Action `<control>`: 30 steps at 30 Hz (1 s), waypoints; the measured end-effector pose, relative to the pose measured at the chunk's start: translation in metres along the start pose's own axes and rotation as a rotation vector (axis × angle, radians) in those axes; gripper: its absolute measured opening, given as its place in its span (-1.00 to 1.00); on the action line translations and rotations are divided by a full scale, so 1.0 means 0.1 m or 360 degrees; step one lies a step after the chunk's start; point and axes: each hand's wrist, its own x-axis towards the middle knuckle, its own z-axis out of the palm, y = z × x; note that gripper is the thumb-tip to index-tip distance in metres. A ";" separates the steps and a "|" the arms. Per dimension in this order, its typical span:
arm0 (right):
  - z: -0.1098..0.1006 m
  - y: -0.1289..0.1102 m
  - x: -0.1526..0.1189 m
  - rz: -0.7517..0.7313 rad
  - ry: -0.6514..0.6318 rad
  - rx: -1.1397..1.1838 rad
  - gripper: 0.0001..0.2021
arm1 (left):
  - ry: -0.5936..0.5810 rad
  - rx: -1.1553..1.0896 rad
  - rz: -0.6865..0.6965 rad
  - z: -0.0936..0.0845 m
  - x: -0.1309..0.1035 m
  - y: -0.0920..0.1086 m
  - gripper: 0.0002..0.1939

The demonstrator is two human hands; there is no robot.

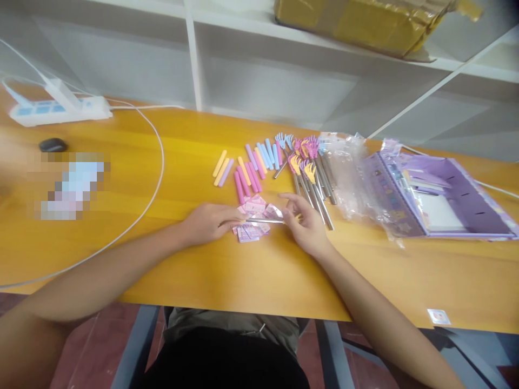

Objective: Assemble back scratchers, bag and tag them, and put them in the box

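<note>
A back scratcher [264, 220] with a thin metal rod lies level between my two hands. My left hand [213, 222] pinches the rod's left end. My right hand [306, 222] is closed around the other end, where a bit of yellow shows by the fingers. Below the rod is a pile of small pink and purple printed cards [249, 233]. Just beyond it, loose coloured tubes [247, 178] in pink, yellow, purple and blue lie in rough rows. Several more back scratchers [320, 192] with coloured hand-shaped heads are bunched beyond my right hand.
Clear plastic bags [344, 173] lie beside an open purple box [470, 200] at the right. A power strip [60, 111], a black mouse [53, 145] and a looping white cable [162, 156] are at the left. A taped carton [360, 24] stands on the shelf behind.
</note>
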 end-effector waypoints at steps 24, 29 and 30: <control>-0.03 0.03 0.01 -0.0224 -0.0050 -0.0231 -0.61 | -0.0097 -0.0099 -0.0097 -0.01 0.08 0.09 -0.61; -0.24 0.13 0.10 -0.0743 -0.0032 -0.0448 -0.65 | -0.0044 -0.0085 -0.0231 -0.06 0.09 0.06 -0.58; -0.26 0.14 0.10 -0.0811 -0.0009 -0.0505 -0.70 | -0.0025 -0.0058 -0.0220 -0.07 0.08 0.05 -0.58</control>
